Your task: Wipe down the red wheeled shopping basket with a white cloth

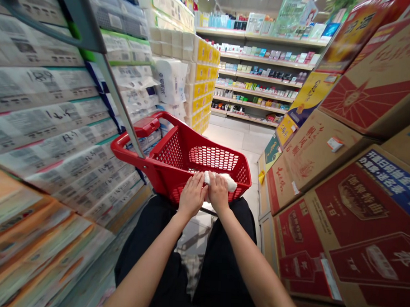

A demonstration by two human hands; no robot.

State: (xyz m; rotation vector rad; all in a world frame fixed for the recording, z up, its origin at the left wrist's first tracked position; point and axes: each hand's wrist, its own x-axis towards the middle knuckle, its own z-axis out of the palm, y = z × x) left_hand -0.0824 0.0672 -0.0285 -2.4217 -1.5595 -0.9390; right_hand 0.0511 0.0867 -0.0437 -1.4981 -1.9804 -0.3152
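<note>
A red plastic shopping basket (218, 156) with perforated walls and a long metal pull handle (120, 104) stands in front of my knees. My left hand (192, 194) lies on its near side, fingers stretched out and side by side across the rim. Right beside it, my right hand (218, 192) presses a bunched white cloth (230, 182) onto the same rim. Part of the cloth sticks out past the right fingers, and another bit shows between the two hands. The inside of the basket shows only in part.
Stacked packs of paper goods (54, 92) rise close on the left. Cardboard cartons (356, 192) are piled close on the right. Yellow-sided packs (204, 81) stand beyond the basket, and shelves of small boxed goods (262, 79) line the back. Tiled floor (233, 132) runs between.
</note>
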